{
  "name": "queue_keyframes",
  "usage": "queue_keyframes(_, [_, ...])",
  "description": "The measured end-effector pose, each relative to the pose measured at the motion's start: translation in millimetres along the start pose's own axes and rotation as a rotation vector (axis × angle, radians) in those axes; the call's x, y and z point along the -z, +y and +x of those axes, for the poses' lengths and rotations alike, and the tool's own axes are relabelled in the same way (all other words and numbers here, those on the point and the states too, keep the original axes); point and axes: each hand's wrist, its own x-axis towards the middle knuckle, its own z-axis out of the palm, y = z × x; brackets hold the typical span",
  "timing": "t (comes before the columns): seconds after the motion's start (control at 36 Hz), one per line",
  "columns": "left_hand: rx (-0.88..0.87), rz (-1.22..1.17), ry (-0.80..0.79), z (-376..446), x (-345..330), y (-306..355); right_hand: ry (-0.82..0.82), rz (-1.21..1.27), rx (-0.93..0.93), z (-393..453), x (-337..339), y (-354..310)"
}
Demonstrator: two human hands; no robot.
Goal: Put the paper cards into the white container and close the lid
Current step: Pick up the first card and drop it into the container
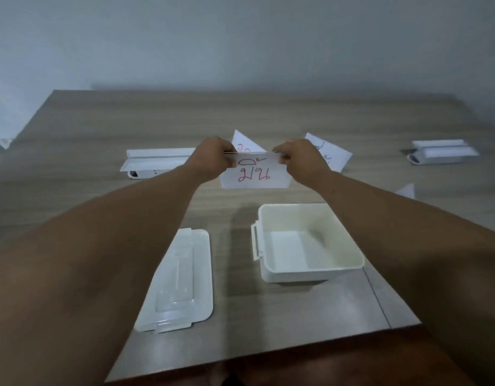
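A white paper card (254, 175) with red handwriting hangs above the table, pinched at its top edge by both hands. My left hand (212, 158) holds its left corner and my right hand (299, 160) holds its right corner. Behind it lie two more cards with red writing, one (244, 144) partly hidden by the held card, another (332, 153) to the right. The white container (310, 270) stands open and empty nearer to me, right of centre. Its lid (182, 277) lies flat on the table to the left, partly under my left forearm.
A white card stand (154, 160) lies at the back left and another (442, 154) at the back right. A small white paper corner (406, 190) shows past my right forearm. The wooden table (101, 129) ends close to me; a pale wall rises behind.
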Motion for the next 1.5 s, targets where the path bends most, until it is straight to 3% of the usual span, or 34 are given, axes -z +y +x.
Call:
queue_keyframes(0.25, [-0.191, 0.098, -0.144, -47.2, -61.1, 92.3, 0.013, 0.003, -0.128, -114.4, 37.6, 73.1])
queue_keyframes(0.44, [-0.248, 0.194, -0.279, -86.3, -120.6, 106.3, -0.039, 0.009, -0.202, -178.1, 15.0, 104.8])
queue_keyframes(0.78, [-0.151, 0.282, -0.432, -95.3, -168.6, 73.0, -0.308, 0.051, -0.194, -188.7, -37.2, 115.9])
queue_keyframes(0.97, [-0.02, 0.354, -0.727, -77.9, -177.5, 71.1, -0.563, 0.043, -0.197, -174.3, -47.1, 111.8])
queue_keyframes(1.08, [0.104, 0.206, -0.876, -53.9, -172.6, 75.8, -0.537, 0.053, -0.28, -159.8, -38.0, 118.9])
queue_keyframes(1.31, [0.041, 0.071, -0.648, -6.6, -156.5, 96.6, -0.244, 0.088, -0.365, -135.3, 4.5, 128.4])
queue_keyframes(1.5, [-0.15, 0.238, -0.553, 14.2, -153.1, 142.4, -0.156, 0.056, -0.497, -146.4, 34.8, 165.9])
